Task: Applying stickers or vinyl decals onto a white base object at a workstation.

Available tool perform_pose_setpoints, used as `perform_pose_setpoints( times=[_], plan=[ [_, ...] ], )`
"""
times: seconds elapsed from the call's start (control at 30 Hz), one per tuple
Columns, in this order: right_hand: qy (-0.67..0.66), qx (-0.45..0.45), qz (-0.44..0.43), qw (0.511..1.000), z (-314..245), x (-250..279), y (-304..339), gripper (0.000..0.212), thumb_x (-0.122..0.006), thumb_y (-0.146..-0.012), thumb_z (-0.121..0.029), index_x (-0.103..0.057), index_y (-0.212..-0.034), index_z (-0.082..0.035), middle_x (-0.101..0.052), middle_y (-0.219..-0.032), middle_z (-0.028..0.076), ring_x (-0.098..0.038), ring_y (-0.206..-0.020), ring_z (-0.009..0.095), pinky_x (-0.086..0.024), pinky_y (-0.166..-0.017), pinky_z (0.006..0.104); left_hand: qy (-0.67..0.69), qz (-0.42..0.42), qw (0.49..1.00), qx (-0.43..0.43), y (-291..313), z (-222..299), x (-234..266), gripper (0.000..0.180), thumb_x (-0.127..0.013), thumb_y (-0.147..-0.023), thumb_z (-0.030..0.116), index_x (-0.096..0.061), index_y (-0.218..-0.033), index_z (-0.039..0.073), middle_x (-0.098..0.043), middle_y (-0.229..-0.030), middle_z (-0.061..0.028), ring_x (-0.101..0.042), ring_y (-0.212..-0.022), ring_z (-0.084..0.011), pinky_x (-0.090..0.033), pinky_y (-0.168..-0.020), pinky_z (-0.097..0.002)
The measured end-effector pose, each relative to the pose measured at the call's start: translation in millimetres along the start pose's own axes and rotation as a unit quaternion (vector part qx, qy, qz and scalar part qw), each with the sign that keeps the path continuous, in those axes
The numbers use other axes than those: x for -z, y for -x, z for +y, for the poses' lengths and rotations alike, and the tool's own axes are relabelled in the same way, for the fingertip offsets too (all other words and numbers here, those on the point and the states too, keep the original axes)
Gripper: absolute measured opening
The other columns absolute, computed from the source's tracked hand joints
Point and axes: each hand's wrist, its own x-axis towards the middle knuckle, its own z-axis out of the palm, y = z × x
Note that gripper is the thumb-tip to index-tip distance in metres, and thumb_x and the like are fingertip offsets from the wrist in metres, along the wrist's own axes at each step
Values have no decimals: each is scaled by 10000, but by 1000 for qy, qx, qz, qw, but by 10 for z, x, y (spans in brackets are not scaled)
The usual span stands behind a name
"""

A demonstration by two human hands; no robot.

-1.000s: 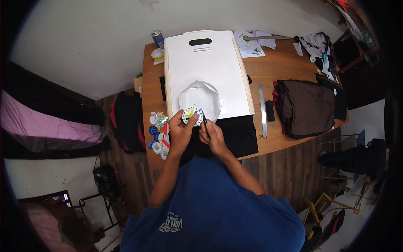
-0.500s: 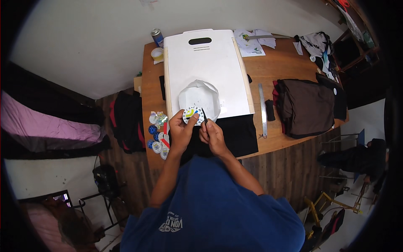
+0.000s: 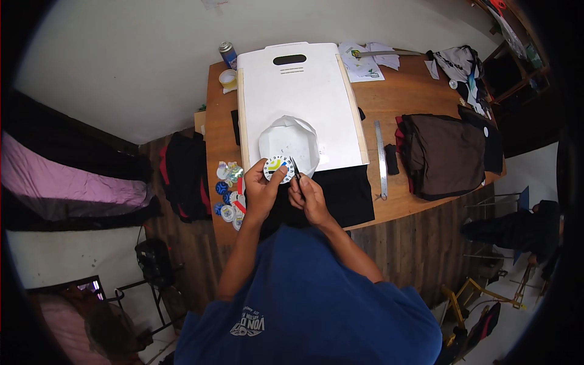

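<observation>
My left hand (image 3: 264, 190) pinches a round white patch (image 3: 274, 163) with black lettering round its rim and a yellow and blue middle. In my right hand (image 3: 311, 198) is a small pair of dark scissors (image 3: 295, 169), its blades at the patch's right edge. Both hands hover over the near part of a shallow white paper tray (image 3: 311, 146) with a folded rim. A few dark scraps lie inside it. The tray stands on a white board (image 3: 298, 91) with a slot at its far end. Black cloth (image 3: 347, 191) lies under the board's near edge.
Several round patches and stickers (image 3: 226, 201) lie at the table's left edge. A spray can (image 3: 227, 53) and a tape roll (image 3: 227, 78) stand far left. To the right are a metal ruler (image 3: 381, 158), folded dark clothes (image 3: 438, 155) and papers (image 3: 365, 67).
The round patch has turned a little in my left fingers against the scissors. The hands, tray and board stay nearly in place.
</observation>
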Motion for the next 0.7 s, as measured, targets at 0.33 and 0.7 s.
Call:
perform_pose_setpoints(
  times=[0.33,0.7],
  plan=[
    [6,1,0,1000,7,5,-3,368,-311,-1060,-357,-426,-857,-73,-307,-600,-37,-252,-498,58,-249,-463,212,-3,-8,1000,1,-2,10,-9,42,-659,-881,24,-619,-873,15,-644,-817,-19,-589,-736,-48,-471,-674,-203],
    [11,4,18,1000,20,24,-17,368,-313,-1061,-351,-423,-847,-72,-305,-595,-35,-251,-490,57,-250,-459,215,-12,-10,1000,-3,-13,11,-1,40,-658,-879,19,-620,-871,12,-643,-821,-18,-590,-744,-49,-474,-682,-204]
  ],
)
